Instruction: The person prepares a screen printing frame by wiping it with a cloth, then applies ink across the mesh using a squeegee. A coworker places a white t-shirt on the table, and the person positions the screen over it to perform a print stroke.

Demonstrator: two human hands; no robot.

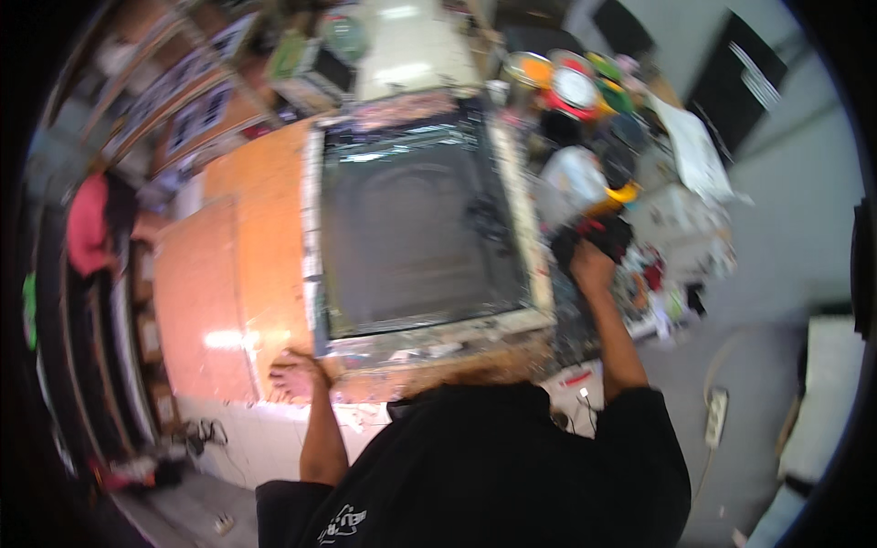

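R hand (592, 265) grips black rag (598, 233), L hand (294, 373) on orange table (265, 228)

Motion blur smearing the whole view. Right hand (592, 265) gripping a dark cloth (598, 233), fingers buried in it. Left hand (294, 373) resting at the bench's (265, 210) near edge, fingertips too blurred to separate. Bench's near edge partly disappearing behind the black shirt (493, 466). Clutter (585, 87) at the far right corner blurring into unreadable coloured shapes.

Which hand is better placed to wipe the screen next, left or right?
Probably the right hand: it grips a dark rag beside the screen. The left hand lies flat and empty on the orange table.
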